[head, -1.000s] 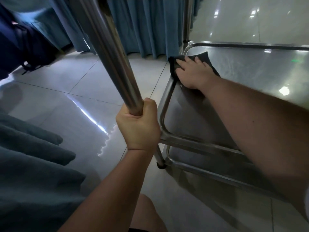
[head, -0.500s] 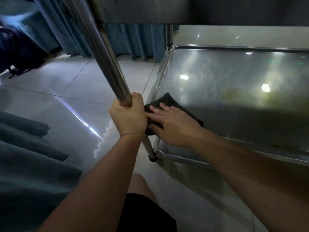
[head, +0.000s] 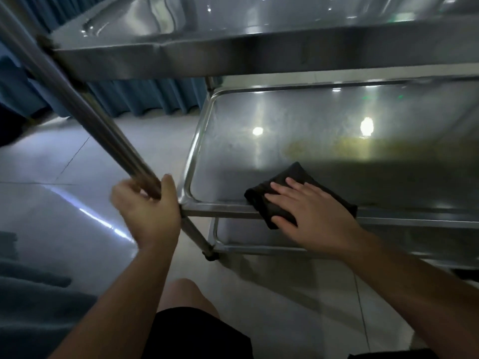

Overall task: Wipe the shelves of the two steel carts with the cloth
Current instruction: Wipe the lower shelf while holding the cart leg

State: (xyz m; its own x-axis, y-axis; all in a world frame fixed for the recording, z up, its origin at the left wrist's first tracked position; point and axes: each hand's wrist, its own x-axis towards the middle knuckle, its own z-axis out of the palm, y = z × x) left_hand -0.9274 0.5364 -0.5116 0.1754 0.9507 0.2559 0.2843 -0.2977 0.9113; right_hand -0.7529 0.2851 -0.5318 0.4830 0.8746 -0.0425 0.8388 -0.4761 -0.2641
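R hand [head: 311, 216], lower centre-right of frame, lies flat w/ fingers straight, pressing the black cloth [head: 280, 200] onto the front edge of the cart's middle shelf [head: 285, 141]; cloth drapes partly over the front rail. L hand [head: 147, 208], centre-left, is at the cart's steel post [head: 85, 112]; it's motion-blurred, but thumb and fingers look loosely curled round the post just above the shelf corner. Top shelf [head: 259, 47] spans the upper frame. Blue curtain [head: 145, 99] hangs at upper left, behind the cart. Bare knee [head: 186, 294] at bottom centre.
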